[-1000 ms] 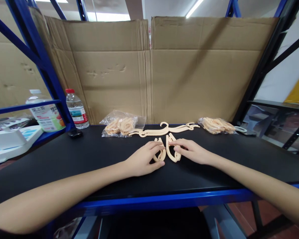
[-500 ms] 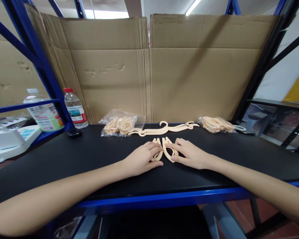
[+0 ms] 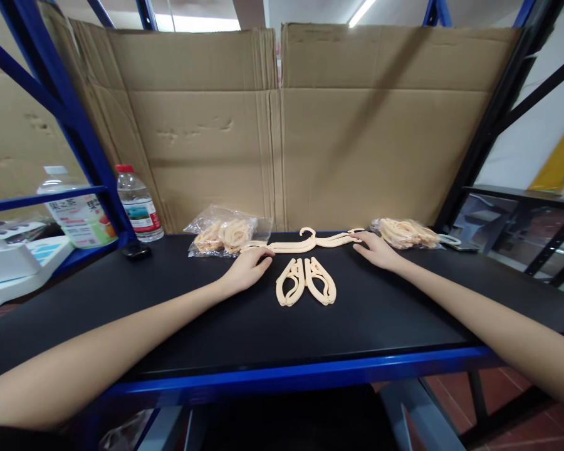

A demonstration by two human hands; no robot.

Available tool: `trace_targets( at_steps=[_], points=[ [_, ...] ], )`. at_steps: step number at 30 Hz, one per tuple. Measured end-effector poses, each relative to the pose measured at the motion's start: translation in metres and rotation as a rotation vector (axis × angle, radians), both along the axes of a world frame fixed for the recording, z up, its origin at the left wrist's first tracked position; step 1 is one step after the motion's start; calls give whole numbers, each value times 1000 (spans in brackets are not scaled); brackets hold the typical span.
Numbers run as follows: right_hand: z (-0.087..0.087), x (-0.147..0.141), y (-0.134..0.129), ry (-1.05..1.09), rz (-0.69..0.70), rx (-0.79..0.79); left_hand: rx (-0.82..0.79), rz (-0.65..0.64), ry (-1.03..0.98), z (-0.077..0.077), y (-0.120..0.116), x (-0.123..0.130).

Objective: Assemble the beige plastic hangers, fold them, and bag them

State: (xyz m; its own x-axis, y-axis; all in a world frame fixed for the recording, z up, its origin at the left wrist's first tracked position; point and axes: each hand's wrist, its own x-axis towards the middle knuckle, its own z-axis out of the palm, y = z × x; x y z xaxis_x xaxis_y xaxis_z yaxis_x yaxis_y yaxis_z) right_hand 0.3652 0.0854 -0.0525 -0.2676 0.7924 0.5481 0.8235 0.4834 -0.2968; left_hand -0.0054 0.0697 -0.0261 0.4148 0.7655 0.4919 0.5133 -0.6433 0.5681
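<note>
An unfolded cream folding clothes hanger (image 3: 291, 247) lies on the black tabletop, its hook pointing away from me. My left hand (image 3: 247, 269) reaches to its left end, fingers over the tip and the thumb held apart. At the opposite end, my right hand (image 3: 378, 252) has its fingers laid on the hanger's right tip, with the thumb spread away. Both tips are partly hidden by my fingers. Nearer to me, two folded halves, a left one (image 3: 282, 283) and a right one (image 3: 329, 285), rest side by side, untouched.
Clear bags of cream hangers lie at the back, one left (image 3: 225, 237) and one right (image 3: 404, 233). A red-capped water bottle (image 3: 140, 210) and a black object (image 3: 136, 251) stand at the left. Cardboard (image 3: 207, 138) walls off the back.
Both hands have let go of the folded pieces and moved outward and away from me to the two ends of the unfolded hanger. The folded pieces now lie fully visible.
</note>
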Motion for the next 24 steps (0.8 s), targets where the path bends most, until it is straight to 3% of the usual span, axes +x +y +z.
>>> trace_targets(
  at_steps=[5, 11, 18, 24],
  points=[
    [-4, -4, 0, -173, 102, -15, -51, 17, 19, -3, 0, 1],
    [-5, -5, 1, -275, 57, -14, -109, 38, 116, -2, -6, 4],
    [-4, -7, 5, -345, 106, 27, -112, 46, 130, -2, -3, 3],
    [-4, -10, 4, -286, 123, 14, -92, 35, 111, -3, -3, 3]
  ],
)
